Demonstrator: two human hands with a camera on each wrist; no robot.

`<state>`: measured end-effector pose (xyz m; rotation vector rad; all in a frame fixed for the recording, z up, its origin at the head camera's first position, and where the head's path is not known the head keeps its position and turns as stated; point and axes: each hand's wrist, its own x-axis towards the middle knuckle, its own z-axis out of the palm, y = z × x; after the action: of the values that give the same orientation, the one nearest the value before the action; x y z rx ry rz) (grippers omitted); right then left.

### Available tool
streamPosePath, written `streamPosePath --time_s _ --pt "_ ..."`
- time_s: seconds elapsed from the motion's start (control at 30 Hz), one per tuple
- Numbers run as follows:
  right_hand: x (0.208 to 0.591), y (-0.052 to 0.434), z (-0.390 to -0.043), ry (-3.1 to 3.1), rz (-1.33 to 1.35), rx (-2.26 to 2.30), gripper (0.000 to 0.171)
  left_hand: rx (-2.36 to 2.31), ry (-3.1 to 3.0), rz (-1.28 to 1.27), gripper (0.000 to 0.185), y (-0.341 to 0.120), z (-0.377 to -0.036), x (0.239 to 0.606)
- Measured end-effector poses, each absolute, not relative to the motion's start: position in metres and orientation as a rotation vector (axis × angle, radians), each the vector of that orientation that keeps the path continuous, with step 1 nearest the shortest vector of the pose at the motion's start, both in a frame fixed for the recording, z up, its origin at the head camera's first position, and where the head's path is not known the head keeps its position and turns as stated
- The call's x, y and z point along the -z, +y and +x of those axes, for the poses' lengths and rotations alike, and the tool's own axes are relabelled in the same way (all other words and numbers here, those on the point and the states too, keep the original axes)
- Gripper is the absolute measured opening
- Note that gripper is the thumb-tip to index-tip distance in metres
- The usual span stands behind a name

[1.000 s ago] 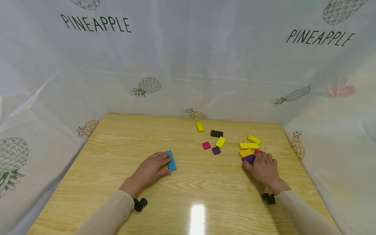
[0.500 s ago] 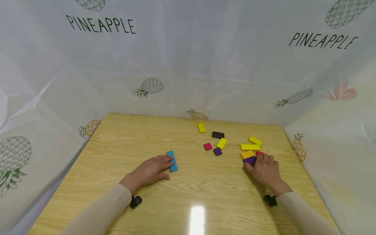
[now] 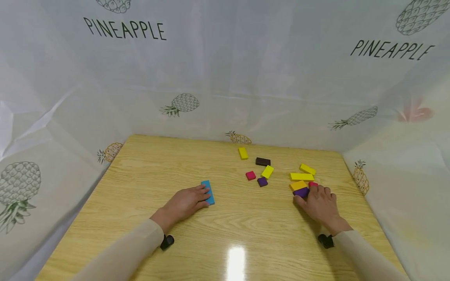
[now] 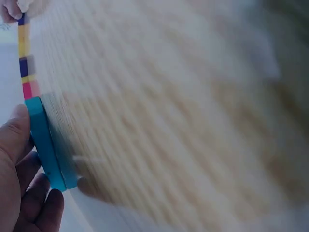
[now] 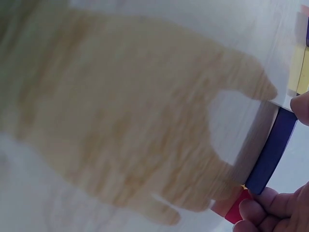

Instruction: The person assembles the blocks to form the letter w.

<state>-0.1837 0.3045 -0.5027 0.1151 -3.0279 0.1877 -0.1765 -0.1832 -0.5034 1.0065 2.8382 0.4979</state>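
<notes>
Your left hand [image 3: 184,203] holds a flat blue block [image 3: 208,192], a slim rectangle lying lengthwise away from you near the middle of the wooden table [image 3: 147,175]. In the left wrist view the same blue block [image 4: 46,142] shows a thin bright turquoise edge, with your thumb at one end and fingertips [image 4: 50,205] curled at the other, so the grip is a light pinch along its length.

Your right hand [image 3: 320,203] sits on the right side of the table, its fingers bent around a dark purple block [image 3: 301,191]. The right wrist view shows that purple block [image 5: 273,150] as a narrow, deep violet slab held between thumb and curled fingers, with a red block [image 5: 236,205] touching its lower end under the fingertips. In the head view the red block [image 3: 313,184] peeks out just beyond your knuckles, and an orange block [image 3: 298,185] lies against the purple one on its far side.

Just past them lie two long yellow blocks, one flat across [image 3: 301,176] and one angled [image 3: 307,169]. Nearer the table's centre sit a small magenta square [image 3: 250,175], a small purple square [image 3: 262,181], a tilted yellow block [image 3: 267,171], a dark brown block [image 3: 263,161] and another yellow block [image 3: 243,153]. White sheeting printed with pineapples [image 3: 181,103] walls in the table.
</notes>
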Motion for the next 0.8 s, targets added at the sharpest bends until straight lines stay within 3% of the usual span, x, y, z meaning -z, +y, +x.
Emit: streamPosePath --time_s 0.3,0.47,0.7,0.8 --pt "0.501 0.308 -0.185 -3.010 0.153 -0.142 0.069 -0.494 2.830 1.043 0.046 -0.185 -0.177 0.502" --pt "0.496 0.313 -0.185 -2.820 0.336 -0.021 0.066 -0.513 2.813 1.083 0.046 -0.187 -0.176 0.501" --pt "0.482 0.301 -0.198 -2.399 0.596 0.011 0.099 -0.410 2.798 1.224 0.048 -0.194 -0.179 0.497" --pt "0.472 0.281 -0.203 -2.434 0.629 -0.064 0.085 -0.357 2.779 1.249 0.049 -0.198 -0.180 0.495"
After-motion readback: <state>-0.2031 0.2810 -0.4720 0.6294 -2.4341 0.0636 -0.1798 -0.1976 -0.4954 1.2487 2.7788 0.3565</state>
